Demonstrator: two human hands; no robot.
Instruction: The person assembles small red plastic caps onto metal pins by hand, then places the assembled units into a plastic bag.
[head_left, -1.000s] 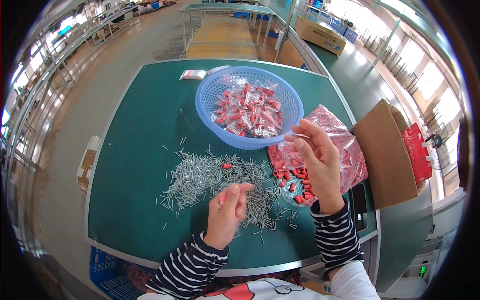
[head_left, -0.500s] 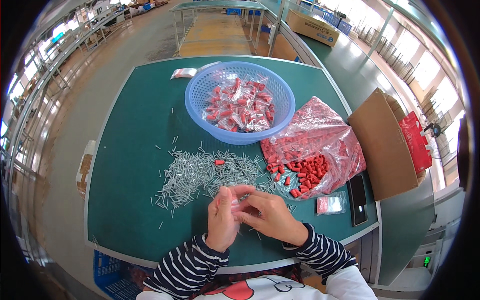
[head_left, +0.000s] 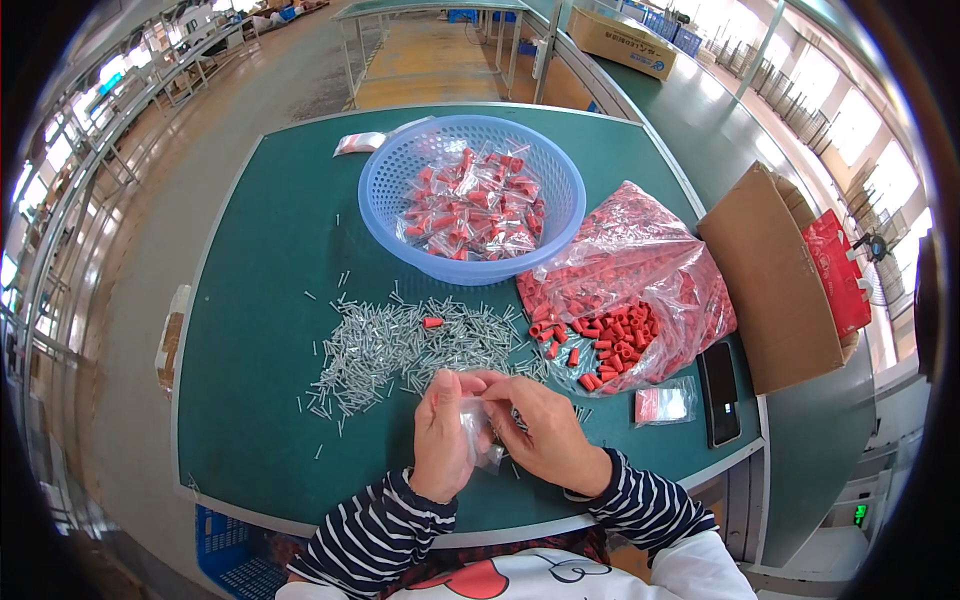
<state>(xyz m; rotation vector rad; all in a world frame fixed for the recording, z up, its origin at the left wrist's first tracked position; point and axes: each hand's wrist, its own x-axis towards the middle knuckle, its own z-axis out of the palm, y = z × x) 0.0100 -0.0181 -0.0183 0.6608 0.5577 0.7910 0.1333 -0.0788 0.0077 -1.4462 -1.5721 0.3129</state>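
Over the near part of the green table, both my hands hold one small clear plastic bag (head_left: 480, 436). My left hand (head_left: 442, 440) is closed on its left side, the thumb pointing up. My right hand (head_left: 545, 430) pinches at the bag's upper edge; the fingertips of both hands meet there. What lies inside the bag is hard to make out. Just beyond my hands spreads a heap of silvery screws (head_left: 390, 350), with one red cap (head_left: 432, 323) lying on it. To the right, loose red caps (head_left: 625, 340) spill from the mouth of a large clear bag (head_left: 640, 240).
A blue plastic basket (head_left: 372, 205) at the back holds several small bags of red pieces. Beside it lies a strip of flat bags (head_left: 360, 143). At right are a small pack of bags (head_left: 665, 404), a black phone (head_left: 719, 395) and an open cardboard box (head_left: 765, 290).
The clear bag now shows more fully between my hands, hanging below my fingers. My right fingers have shifted up along its edge. The whole view has tilted slightly.
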